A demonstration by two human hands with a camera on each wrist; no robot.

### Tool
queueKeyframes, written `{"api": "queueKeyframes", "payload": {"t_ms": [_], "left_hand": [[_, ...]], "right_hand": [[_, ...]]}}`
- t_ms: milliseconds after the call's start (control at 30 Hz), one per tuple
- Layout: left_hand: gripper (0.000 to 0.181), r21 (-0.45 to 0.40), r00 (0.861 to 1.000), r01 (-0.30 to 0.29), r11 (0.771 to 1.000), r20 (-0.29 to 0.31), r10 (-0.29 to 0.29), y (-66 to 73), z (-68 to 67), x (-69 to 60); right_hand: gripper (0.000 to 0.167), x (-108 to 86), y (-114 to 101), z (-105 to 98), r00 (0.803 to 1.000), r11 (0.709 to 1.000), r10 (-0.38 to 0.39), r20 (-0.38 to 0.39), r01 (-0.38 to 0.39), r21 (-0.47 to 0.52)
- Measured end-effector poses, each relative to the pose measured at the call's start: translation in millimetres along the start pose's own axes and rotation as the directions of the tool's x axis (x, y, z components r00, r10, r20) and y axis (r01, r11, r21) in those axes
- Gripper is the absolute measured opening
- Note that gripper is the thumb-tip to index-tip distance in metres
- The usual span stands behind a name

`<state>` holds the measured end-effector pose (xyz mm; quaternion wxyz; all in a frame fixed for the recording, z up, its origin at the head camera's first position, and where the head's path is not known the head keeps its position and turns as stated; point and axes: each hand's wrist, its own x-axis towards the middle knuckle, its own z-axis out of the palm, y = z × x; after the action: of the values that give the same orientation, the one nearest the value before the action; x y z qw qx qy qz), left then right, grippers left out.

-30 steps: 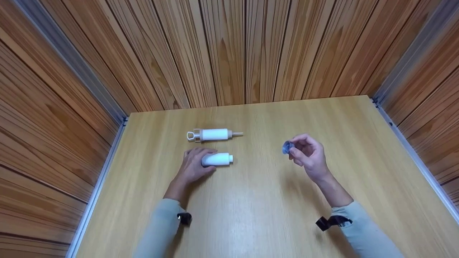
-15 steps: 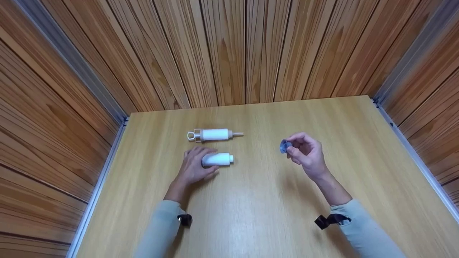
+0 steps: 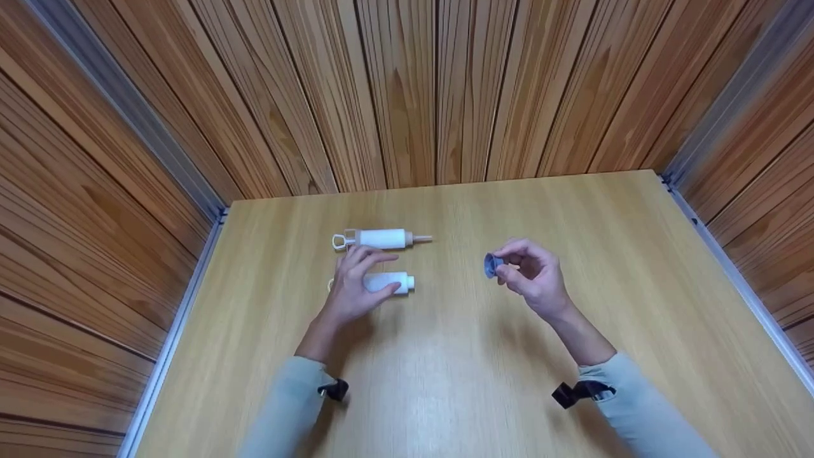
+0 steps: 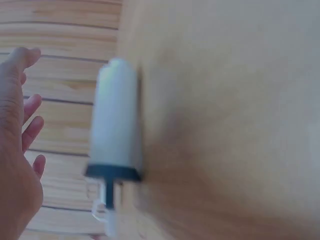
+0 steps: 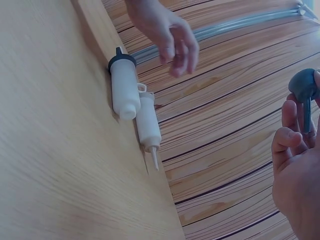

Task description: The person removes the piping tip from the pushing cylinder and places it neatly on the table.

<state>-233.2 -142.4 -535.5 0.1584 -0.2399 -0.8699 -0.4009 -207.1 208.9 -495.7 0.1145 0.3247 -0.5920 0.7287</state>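
Currently, the left hand (image 3: 350,286) hovers, fingers (image 3: 381,257) wide, around a white bottle (image 3: 388,280) lying on the desk (image 3: 445,356) beside a white syringe (image 3: 383,238), contents unseen; the right hand (image 3: 537,280) pinches a blue-grey cup-shaped piece (image 3: 489,265).

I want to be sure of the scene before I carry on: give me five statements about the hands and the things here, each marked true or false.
1. The right hand holds a small dark piece. True.
2. The nearer white cylinder and the farther white cylinder both lie on their sides on the table. True.
3. The left hand grips the nearer white cylinder. False: it is open and apart from it.
4. The thin nozzle is on the nearer white cylinder. False: it is on the farther one.
5. The nearer white cylinder has a dark end piece. True.
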Motion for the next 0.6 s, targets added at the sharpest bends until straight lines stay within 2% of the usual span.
{"api": "queueKeyframes", "payload": {"t_ms": [133,267,333,433,600], "left_hand": [[0.039,-0.034,0.998,-0.065,0.997,-0.023,0.065,19.0,0.5,5.3],[0.032,-0.055,0.992,-0.122,0.991,-0.033,0.121,36.4,3.1,10.2],[0.03,-0.069,0.99,-0.138,0.988,-0.038,0.136,43.4,4.6,12.4],[0.032,-0.081,0.986,-0.16,0.984,-0.049,0.157,52.2,6.7,14.1],[0.04,-0.093,0.976,-0.217,0.972,-0.051,0.213,65.3,9.2,18.2]], "right_hand": [[0.014,0.1,1.6,5.9,0.999,1.0,-0.027,0.022,0.027,0.003],[0.022,0.0,2.5,11.5,0.998,0.998,-0.055,0.033,0.055,0.008],[0.017,-0.2,3.2,13.9,0.997,0.998,-0.061,0.039,0.06,0.009],[0.011,-0.8,4.6,16.6,0.997,0.998,-0.056,0.051,0.056,0.01],[0.014,-2.3,6.3,19.5,0.998,0.999,-0.034,0.058,0.035,-0.005]]}}
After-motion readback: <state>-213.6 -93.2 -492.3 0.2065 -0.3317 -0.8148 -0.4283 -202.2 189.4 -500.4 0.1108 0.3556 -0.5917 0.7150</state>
